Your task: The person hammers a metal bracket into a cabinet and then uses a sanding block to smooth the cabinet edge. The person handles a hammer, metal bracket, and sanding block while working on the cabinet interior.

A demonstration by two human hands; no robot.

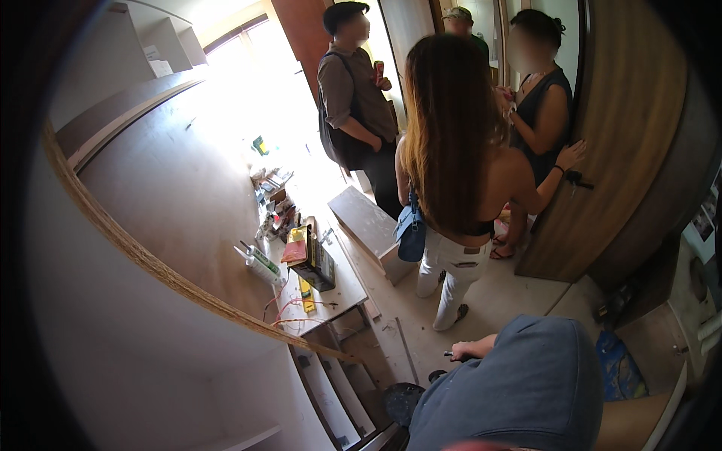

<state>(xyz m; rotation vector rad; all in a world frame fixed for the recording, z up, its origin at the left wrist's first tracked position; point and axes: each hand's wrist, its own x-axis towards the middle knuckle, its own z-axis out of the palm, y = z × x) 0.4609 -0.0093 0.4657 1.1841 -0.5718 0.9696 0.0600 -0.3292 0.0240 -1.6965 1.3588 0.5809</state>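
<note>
The grey-blue shirt [519, 383] on my body fills much of the lower right. Past its left side shows my left hand [468, 349], fingers curled round a small, thin thing with a pale end; its kind is too small to tell. Just below that hand, a small black round object [436, 376] is partly hidden by the shirt. A dark, speckled rounded thing [404, 401] lies lower left. At the right, a bare arm [635, 422] stretches away from the sleeve toward a pale curved edge [671, 410]; my right hand does not show.
Several people stand ahead; the nearest, in white trousers [455, 274], rests a hand on a wooden door [609, 143]. A bench at left holds a dark box [312, 267], a sealant tube [261, 263], a yellow level [307, 295] and wires. Wood-edged shelving [173, 274] curves along the left.
</note>
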